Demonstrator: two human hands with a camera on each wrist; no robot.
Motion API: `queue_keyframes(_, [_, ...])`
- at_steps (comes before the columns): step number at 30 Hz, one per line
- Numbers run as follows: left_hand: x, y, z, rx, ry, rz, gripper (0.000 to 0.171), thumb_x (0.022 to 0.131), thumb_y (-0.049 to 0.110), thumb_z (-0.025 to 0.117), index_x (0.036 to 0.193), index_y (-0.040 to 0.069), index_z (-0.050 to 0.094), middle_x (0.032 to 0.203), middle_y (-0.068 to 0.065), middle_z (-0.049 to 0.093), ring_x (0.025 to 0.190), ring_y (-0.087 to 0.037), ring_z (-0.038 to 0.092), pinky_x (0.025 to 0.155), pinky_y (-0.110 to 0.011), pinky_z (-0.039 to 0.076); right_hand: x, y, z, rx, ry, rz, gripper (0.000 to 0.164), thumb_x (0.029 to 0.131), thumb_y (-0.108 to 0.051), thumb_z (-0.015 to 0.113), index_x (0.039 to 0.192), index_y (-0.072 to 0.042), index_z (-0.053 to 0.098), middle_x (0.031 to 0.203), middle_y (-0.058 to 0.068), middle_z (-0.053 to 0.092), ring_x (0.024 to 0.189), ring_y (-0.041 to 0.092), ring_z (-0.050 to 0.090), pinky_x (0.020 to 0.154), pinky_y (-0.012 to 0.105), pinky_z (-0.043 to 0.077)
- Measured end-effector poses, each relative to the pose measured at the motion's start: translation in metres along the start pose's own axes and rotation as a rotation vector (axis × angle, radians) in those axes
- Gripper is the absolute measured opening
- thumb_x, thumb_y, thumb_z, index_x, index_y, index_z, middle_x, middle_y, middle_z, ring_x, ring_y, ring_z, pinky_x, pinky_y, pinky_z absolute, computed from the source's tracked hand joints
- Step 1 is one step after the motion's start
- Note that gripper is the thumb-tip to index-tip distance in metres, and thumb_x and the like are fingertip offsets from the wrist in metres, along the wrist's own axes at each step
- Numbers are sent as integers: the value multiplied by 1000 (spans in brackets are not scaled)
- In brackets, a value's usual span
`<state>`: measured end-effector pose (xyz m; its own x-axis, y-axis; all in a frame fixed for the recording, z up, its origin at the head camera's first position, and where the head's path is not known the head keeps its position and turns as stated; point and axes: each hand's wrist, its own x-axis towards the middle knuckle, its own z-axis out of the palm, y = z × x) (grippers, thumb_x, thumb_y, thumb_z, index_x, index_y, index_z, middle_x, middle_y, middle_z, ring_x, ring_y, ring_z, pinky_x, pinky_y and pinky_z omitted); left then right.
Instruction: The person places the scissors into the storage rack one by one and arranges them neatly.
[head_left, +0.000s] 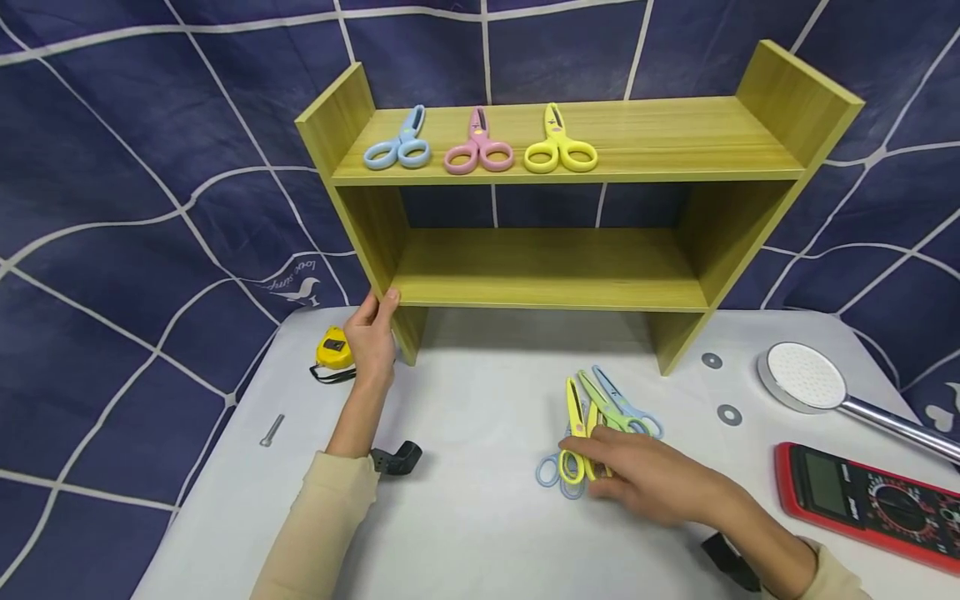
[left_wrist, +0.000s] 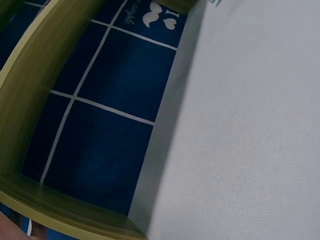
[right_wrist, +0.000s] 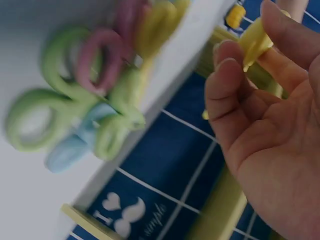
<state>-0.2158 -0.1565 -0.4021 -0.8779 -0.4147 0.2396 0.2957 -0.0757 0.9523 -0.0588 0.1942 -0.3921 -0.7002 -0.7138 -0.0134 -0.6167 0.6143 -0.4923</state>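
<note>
My left hand (head_left: pixel 371 343) grips the left side panel of a wooden shelf unit (head_left: pixel 547 296), its thumb at the front edge of the lower board. In the left wrist view only a bit of this hand shows, at the lower left corner. Over a pile of craft scissors on the table, my right hand (head_left: pixel 651 472) pinches yellow scissors (right_wrist: pixel 256 42) by a handle between thumb and fingers. Green scissors (head_left: pixel 606 402) and light blue scissors (head_left: pixel 621 398) lie beside those fingers. The right wrist view also shows a pink handle (right_wrist: pixel 82 62) among the pile.
Blue scissors (head_left: pixel 409 143), pink scissors (head_left: pixel 478 146) and yellow scissors (head_left: pixel 558 148) lie in a row on the top board. At left are a tape measure (head_left: pixel 334 348) and a bolt (head_left: pixel 272 430). Two washers (head_left: pixel 729 415), a shower head (head_left: pixel 806 377) and a red multimeter (head_left: pixel 862 500) lie at right.
</note>
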Motion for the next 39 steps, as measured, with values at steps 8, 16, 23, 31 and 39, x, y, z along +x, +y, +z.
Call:
queue_keyframes(8, [1,1,0,-17,-5,-16,45,94,23,70,135,8,59,136,-7,59,123,-18,57,103,-30,45,3,-16,-31,36,115,-13,50,96,-29,65,143,-23,50,106,-11,51,78,0,50,67,20,47])
queue_keyframes(16, [-1,3,0,5,12,-29,45,94,24,70,135,8,59,135,-9,60,122,-18,58,102,-29,45,0,-37,-81,-105,459,-83,70,84,-1,74,146,-22,49,110,-6,52,75,1,47,59,18,44])
queue_keyframes(23, [-1,3,0,-1,16,-32,44,94,23,70,134,8,60,135,-9,60,122,-18,57,103,-29,45,7,-46,-132,-283,608,-78,78,79,11,72,147,-16,47,113,12,50,78,11,54,62,23,49])
queue_keyframes(31, [-2,5,-2,-4,4,-37,46,94,23,70,135,8,59,135,-8,60,123,-17,57,103,-29,45,10,-54,-170,-391,673,-23,74,82,5,74,148,-14,47,103,10,56,68,13,51,57,25,43])
queue_keyframes(39, [0,3,-1,-19,-3,-17,44,94,22,70,134,7,59,135,-9,60,123,-17,57,102,-29,45,31,-46,-189,-248,980,-30,52,86,1,74,135,-2,58,115,16,69,64,-13,48,59,5,39])
